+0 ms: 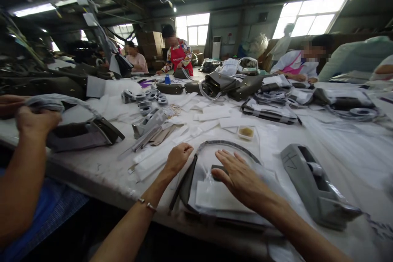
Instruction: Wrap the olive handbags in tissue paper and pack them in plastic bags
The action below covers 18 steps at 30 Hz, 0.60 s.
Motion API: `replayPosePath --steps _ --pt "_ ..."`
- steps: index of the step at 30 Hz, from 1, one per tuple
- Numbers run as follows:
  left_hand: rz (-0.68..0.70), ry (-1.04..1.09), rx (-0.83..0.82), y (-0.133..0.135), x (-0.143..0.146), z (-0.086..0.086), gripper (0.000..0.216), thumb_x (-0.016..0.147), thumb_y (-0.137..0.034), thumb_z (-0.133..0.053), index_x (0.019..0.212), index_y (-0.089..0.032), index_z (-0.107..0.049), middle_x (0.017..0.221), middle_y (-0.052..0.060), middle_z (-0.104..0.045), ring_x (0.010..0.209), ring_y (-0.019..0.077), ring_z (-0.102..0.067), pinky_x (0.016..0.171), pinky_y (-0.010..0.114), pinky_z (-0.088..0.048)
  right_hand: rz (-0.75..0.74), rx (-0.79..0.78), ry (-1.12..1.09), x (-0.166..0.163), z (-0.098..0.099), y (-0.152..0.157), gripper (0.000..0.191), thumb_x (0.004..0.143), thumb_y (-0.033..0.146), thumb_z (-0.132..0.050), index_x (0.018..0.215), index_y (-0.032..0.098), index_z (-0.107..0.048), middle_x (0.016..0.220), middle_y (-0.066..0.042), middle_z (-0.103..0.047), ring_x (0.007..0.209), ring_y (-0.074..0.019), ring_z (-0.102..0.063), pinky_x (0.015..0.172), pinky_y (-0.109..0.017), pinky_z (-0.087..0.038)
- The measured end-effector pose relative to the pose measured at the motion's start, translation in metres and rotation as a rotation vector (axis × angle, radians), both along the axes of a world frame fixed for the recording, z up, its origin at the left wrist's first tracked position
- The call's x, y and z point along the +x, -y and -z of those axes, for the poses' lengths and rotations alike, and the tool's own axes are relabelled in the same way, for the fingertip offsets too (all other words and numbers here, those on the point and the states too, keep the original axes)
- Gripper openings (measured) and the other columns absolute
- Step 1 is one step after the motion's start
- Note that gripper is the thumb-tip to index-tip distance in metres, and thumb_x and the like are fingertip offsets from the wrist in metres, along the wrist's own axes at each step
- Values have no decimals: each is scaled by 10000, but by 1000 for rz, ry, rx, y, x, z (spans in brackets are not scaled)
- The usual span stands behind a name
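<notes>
A dark handbag [188, 178] lies at the table's front edge before me, its wrapped handle [225, 143] arching away from me. Clear plastic and a white sheet [219, 196] cover its face. My right hand [238, 174] is spread over the bag, fingers stretched out, beside a small dark tag or patch [217, 172] under the plastic. At the bag's upper left, near the handle's end, my left hand [179, 157] has its fingers curled together; whatever may be in them is hidden. A grey tape dispenser [319, 190] stands to the right of the bag.
At left, a co-worker's hands [37, 118] hold the wrapped handle of another bag [81, 135]. Paper strips [159, 135], rolls [149, 100] and a small dish [246, 132] lie beyond my hands. More bags [227, 84] are heaped behind; several people work there.
</notes>
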<state>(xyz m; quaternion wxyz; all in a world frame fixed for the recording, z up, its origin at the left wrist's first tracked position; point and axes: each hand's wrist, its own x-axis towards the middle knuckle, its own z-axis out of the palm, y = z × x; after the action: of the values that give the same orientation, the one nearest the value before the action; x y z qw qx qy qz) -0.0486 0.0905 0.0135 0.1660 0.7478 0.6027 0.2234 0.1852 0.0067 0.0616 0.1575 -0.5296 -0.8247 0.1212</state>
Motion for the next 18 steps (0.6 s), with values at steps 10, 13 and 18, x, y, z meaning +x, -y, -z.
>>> replayPosePath --steps 10,13,18 --pt "-114 -255 -152 8 -41 18 151 825 -366 -668 891 -231 -675 911 25 -726 868 206 -673 712 272 -429 -210 -236 13 -50 64 -53 649 965 551 -441 1524 233 -350 1574 -125 -344 1447 -280 -329 1192 -529 -196" --pt "-127 -275 -150 -9 -46 10 135 852 -372 -636 862 -246 -684 896 14 -732 860 193 -674 711 264 -426 -195 -263 -14 -46 66 -54 661 960 539 -450 1533 229 -333 1569 -105 -361 1428 -280 -364 1181 -489 -259" --pt "-236 -329 -109 -46 -63 -12 186 921 -322 -522 955 -213 -669 1040 70 -715 964 212 -656 750 286 -431 -163 -269 -89 -45 63 -55 654 951 485 -496 1516 182 -369 1527 -96 -438 1378 -258 -437 1150 -412 -337"
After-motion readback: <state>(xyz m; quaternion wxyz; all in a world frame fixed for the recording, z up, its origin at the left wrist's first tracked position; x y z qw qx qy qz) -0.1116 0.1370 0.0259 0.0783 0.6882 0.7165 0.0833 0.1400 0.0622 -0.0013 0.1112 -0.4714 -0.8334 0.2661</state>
